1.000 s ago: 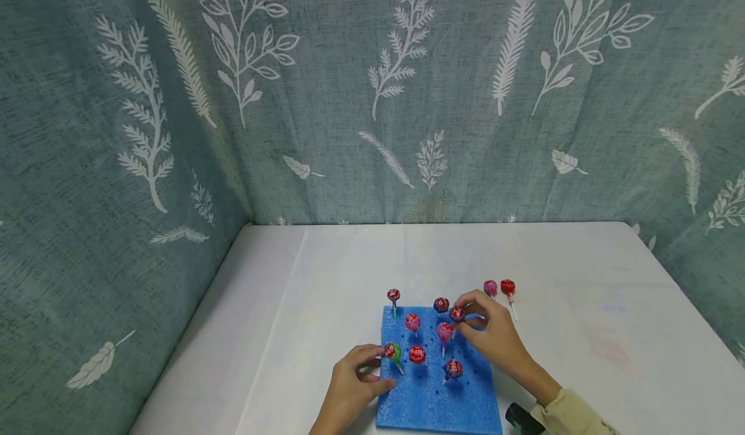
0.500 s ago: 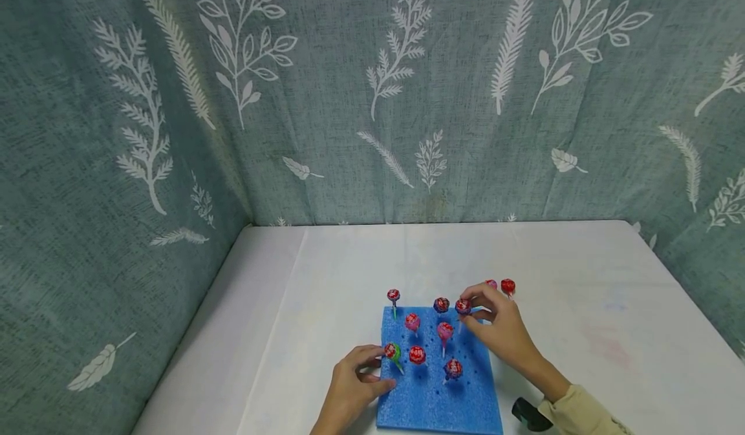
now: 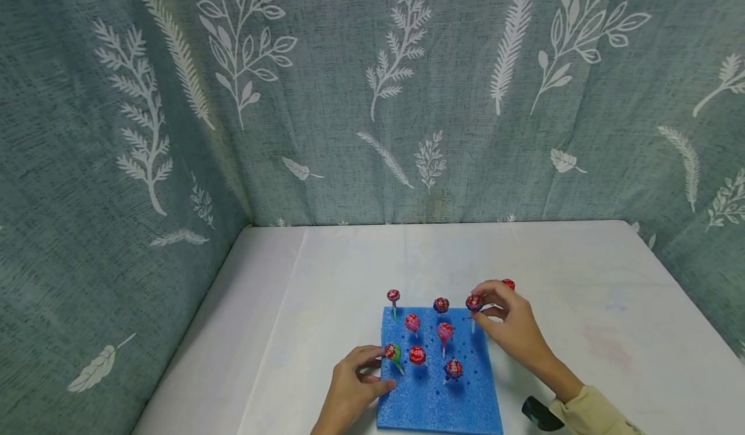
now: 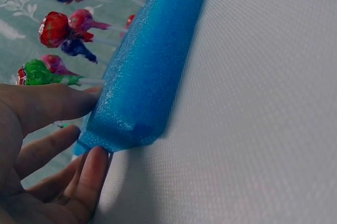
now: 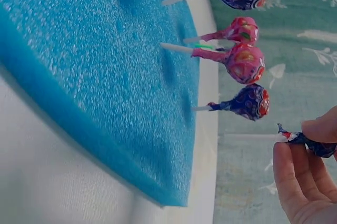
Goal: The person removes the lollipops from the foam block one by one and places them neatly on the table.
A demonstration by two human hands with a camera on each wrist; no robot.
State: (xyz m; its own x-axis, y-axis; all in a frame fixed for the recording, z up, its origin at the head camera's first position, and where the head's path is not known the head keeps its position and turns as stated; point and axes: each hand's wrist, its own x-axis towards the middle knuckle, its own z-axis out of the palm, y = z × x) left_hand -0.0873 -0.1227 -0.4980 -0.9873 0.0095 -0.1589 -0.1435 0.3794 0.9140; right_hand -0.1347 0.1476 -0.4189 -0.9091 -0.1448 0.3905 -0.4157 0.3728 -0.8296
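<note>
The right hand (image 3: pixel 512 322) is shifting toward 2 o'clock compared with a second ago, carrying the dark blue lollipop (image 3: pixel 474 303) along the far side of the blue foam board (image 3: pixel 431 412) toward the corner lying between 1 and 2 o'clock. Its thumb and fingers are pinching the wrapped part, and the right-wrist view is showing the white stick (image 5: pixel 250 136) pointing at the foam, its tip hanging apart from it. As the hand is moving, it is covering most of the red lollipop (image 3: pixel 509 284) beyond that corner. At the board's 9 o'clock edge the left hand (image 3: pixel 352 386) is keeping its place, its fingers grasping the rim just beside the green-and-red lollipop (image 3: pixel 392 351), seemingly steadying the foam. Seven lollipops, that one included, are standing in the board, with the nearest blue one (image 3: pixel 441 305) staying put at 12 o'clock. For the work in hand, the shift is probably meaning that the held lollipop is needing a spot of its own; at this moment it is not being pressed in.
</note>
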